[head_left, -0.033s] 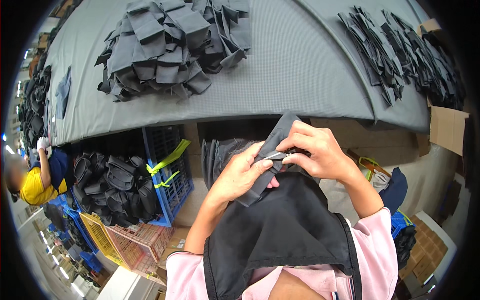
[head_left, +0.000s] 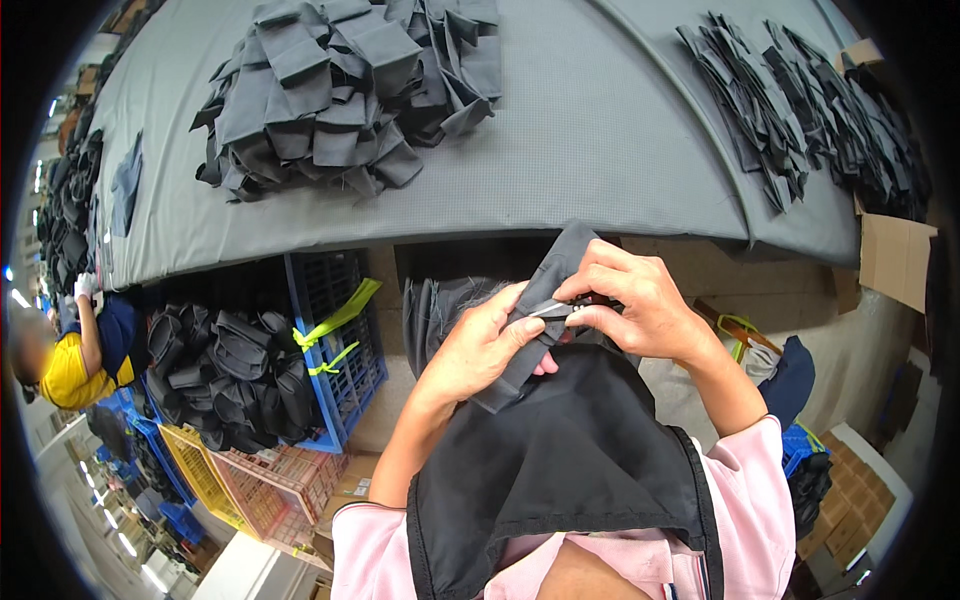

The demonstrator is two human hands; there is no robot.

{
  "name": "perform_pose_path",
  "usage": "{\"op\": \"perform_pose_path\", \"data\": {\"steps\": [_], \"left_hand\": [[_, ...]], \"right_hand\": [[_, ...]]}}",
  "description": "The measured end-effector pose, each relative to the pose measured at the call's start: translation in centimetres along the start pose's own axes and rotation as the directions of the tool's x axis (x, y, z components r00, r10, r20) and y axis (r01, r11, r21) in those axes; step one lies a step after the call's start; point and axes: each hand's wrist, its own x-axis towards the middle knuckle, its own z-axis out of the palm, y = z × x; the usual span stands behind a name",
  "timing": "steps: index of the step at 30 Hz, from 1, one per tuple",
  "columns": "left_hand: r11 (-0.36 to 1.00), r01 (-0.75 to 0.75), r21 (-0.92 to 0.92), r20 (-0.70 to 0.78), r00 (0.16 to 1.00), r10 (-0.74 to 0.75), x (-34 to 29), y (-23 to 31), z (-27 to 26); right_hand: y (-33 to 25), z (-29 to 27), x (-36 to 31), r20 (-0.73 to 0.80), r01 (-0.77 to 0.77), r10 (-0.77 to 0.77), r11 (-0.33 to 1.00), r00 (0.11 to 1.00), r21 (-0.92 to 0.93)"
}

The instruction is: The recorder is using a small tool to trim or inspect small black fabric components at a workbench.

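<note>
My left hand (head_left: 480, 345) is closed on a folded dark grey fabric strip (head_left: 568, 250), its thumb lying across the front. The strip slants from beside my black apron (head_left: 570, 440) up to the table's front edge. My right hand (head_left: 630, 305) pinches a small tool with a slim pale metal tip (head_left: 545, 309). That tip lies against the strip next to my left thumb. My fingers cover the rest of the tool, so its exact kind does not show. Behind my left hand hang more dark fabric pieces (head_left: 428, 318).
On the grey-covered table (head_left: 590, 150) lie a heap of dark fabric pieces (head_left: 300, 100) and, at right, stacked strips (head_left: 750, 110). Left of me stand a blue crate (head_left: 345, 370) and a pile of black pouches (head_left: 225, 370). A yellow-shirted person (head_left: 85, 365) works at far left.
</note>
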Motion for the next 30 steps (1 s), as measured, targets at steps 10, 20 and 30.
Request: {"op": "perform_pose_path", "data": {"steps": [10,20,30], "left_hand": [[0.999,0.021,0.03,0.007,1.0,-0.021,-0.2,0.2,0.0],[0.998,0.06,-0.016,0.103,0.993,-0.058,-0.4,0.4,-0.4],[0.996,0.022,-0.085,0.113,0.994,-0.012,-0.6,0.5,-1.2]], "right_hand": [[-0.2,-0.6,0.9,0.045,0.103,-0.097,0.979,0.994,-0.173],[-0.1,-1.7,2.3,0.171,0.187,-0.159,0.968,0.973,-0.167],[-0.6,-1.4,3.1,0.101,0.182,-0.168,0.971,0.981,-0.154]]}}
